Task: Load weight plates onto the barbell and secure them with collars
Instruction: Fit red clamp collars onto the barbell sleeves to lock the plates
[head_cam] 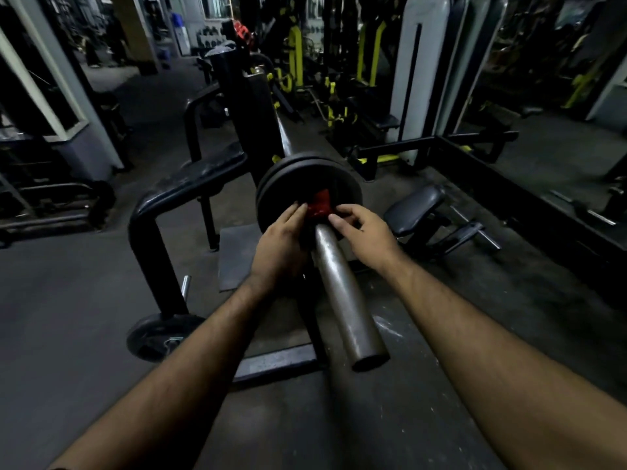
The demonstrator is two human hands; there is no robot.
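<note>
A dim gym floor (84, 300) fills the lower part of the view, with dark machines and yellow-trimmed frames standing well back. A black rack (244, 106) rises in the middle, and a curved black rail (146, 215) bends down on its left side to the floor. The barbell (346, 300) lies along the middle of the view, its grey sleeve pointing toward the camera with the open end nearest and the thin shaft running away past the rack. Two black plates (298, 174) sit side by side on the sleeve, pushed up toward the rack end and touching each other. A padded seat (415, 208) stands to the right of the plates, well apart from the bar. Another plate (152, 337) hangs low on a peg at the foot of the rail, on the left. A second red collar (242, 30) shows far off at the other end of the bar. Both bare forearms reach in from the bottom edge. The left hand (281, 242) is closed narrowly at the left side of the sleeve, its fingertips touching the near collar (319, 206). The right hand (363, 228) is loosely curled, thumb and forefinger pinching the collar's right side. This red collar sits around the sleeve, pressed against the face of the nearer plate, partly hidden by the fingers.
</note>
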